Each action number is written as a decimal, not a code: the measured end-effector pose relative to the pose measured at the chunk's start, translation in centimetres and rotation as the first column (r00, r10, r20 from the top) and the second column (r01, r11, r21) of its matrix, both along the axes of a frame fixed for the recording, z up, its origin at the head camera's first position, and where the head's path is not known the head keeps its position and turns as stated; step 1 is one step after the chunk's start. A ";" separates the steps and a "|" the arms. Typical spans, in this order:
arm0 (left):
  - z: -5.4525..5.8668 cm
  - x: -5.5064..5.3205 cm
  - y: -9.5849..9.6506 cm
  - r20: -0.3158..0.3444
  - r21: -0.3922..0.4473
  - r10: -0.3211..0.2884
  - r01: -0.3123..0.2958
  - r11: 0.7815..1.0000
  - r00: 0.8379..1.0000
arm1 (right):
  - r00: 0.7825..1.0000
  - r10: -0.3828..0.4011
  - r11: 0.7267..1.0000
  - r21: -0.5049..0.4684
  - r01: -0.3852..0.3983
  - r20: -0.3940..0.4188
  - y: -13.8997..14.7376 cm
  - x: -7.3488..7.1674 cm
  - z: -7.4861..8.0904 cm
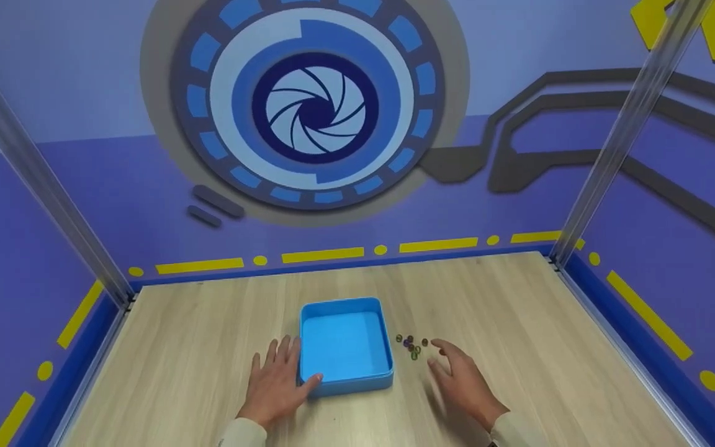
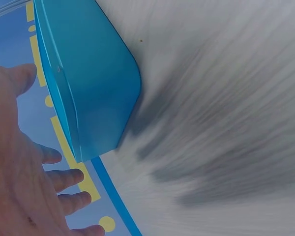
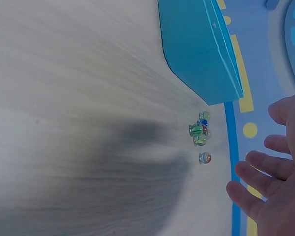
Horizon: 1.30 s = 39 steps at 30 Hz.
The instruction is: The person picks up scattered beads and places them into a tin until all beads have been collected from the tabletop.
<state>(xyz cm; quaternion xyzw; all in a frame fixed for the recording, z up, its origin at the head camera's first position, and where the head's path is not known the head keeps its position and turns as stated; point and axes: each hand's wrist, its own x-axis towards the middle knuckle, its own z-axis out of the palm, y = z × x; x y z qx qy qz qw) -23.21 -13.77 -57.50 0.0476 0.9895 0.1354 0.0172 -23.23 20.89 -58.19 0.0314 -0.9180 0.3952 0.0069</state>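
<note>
A shallow blue square box (image 1: 345, 344) stands on the table, its open top showing a bare floor inside. At its left side is my left hand (image 1: 275, 380), fingers spread and thumb over the near-left corner. To the right of the box lies a small cluster of glass marbles (image 1: 411, 347), several of them, green, blue and reddish in the right wrist view. Just right of the marbles hovers my right hand (image 1: 464, 383), palm turned toward them, fingers loosely bent and holding nothing. Its shadow falls on the table beside the marbles (image 3: 199, 130).
The light wood table (image 1: 208, 335) is enclosed by blue-purple printed panels (image 1: 109, 198) at the back and sides. Metal posts (image 1: 606, 143) rise at both back corners. A large round emblem (image 1: 317, 112) decorates the back panel.
</note>
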 end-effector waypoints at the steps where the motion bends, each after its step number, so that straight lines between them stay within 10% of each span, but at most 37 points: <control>1: 0.0 0.0 0.0 0.003 -0.001 0.002 -0.002 1.000 1.000 | 1.000 -0.001 1.000 -0.003 0.001 0.000 0.0 0.0 0.0; 39: -1.4 -0.8 0.5 0.044 0.058 0.005 -0.008 0.998 0.999 | 0.996 -0.083 0.993 -0.077 0.085 0.025 0.5 -0.7 -1.4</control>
